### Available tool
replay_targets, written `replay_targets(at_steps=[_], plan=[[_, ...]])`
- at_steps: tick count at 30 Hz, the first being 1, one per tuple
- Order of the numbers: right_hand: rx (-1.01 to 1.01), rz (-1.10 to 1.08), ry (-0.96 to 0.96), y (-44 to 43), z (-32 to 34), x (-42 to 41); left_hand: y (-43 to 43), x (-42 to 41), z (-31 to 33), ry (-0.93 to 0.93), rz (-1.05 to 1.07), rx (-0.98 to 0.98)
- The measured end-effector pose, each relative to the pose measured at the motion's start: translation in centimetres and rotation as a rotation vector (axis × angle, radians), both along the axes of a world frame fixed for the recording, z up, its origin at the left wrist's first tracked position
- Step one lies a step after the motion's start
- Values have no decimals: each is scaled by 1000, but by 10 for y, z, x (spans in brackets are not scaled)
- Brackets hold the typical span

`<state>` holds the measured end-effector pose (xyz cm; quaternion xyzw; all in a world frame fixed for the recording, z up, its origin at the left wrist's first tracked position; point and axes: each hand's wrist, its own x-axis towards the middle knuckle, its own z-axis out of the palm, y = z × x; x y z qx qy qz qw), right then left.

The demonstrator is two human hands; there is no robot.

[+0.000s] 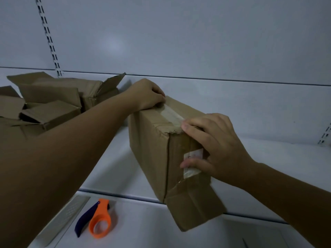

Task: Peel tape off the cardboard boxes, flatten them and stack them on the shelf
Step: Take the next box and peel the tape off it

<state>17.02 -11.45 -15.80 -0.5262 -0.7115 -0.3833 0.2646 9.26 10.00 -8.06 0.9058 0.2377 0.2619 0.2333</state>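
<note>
A: Where is the cardboard box (pixel 152 149) sitting?

B: It is standing on the white shelf (pixel 268 167), with its near end hanging over the shelf's front edge. A strip of clear tape (pixel 170 114) is running along the box's top, and a small white label (pixel 192 162) is showing on the box's near end.

A: What are the hands doing?

B: The left hand (pixel 146 95) is resting at the far end of the box's top, fingers curled and pinching at the tape's far end. The right hand (pixel 213 149) is pressing against the box's near end, fingers spread; the thumb is lying across the label, and a fingertip is touching the near end of the tape.

A: Anything else lying around the box?

B: To the left of the box, a pile of opened cardboard boxes (pixel 50 101) is lying on the shelf. Below the box's near end, an orange tape dispenser (pixel 97 219) is lying on a lower white surface, well apart from the box.
</note>
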Motion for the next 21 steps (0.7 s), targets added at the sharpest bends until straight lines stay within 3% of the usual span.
replay_targets(at_steps=[9,14,21], plan=[[-6,-18,21,-1,-4,14,-4,8,0,-21,13,-12],[24,56,189,-9,5,19,-7,12,2,-3,43,28],[28,-54,-27,-23,-14,23,-3,21,0,-7,29,13]])
